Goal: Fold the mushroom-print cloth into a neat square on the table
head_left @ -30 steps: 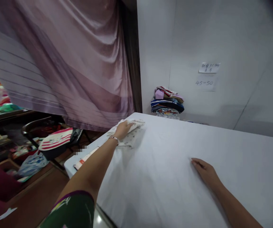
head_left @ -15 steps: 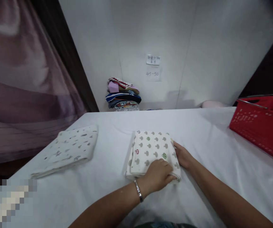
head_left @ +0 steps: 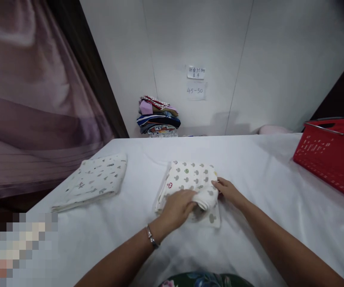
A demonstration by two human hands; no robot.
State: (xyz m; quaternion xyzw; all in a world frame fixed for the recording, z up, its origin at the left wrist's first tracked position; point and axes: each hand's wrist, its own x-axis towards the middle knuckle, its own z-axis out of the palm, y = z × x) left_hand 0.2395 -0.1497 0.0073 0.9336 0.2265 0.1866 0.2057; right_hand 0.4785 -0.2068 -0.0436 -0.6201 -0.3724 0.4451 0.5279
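A folded white cloth with a grey mushroom print (head_left: 189, 179) lies in the middle of the white-covered table (head_left: 255, 167). My left hand (head_left: 176, 207) pinches its near edge and curls a fold of it upward. At the cloth's right edge, my right hand (head_left: 227, 189) touches the fabric, its fingers bent on the hem. A second folded white cloth with small dark prints (head_left: 95, 181) rests flat at the table's left side, away from both hands.
A red plastic basket (head_left: 330, 157) stands at the right edge of the table. A stack of folded coloured clothes (head_left: 157, 117) sits against the white wall under a paper note (head_left: 195, 72). A mauve curtain (head_left: 31, 99) hangs at the left.
The view swung from the left table corner to the centre. My left hand left the small-print cloth; both hands are on the mushroom cloth, and its near edge has been lifted into a roll.
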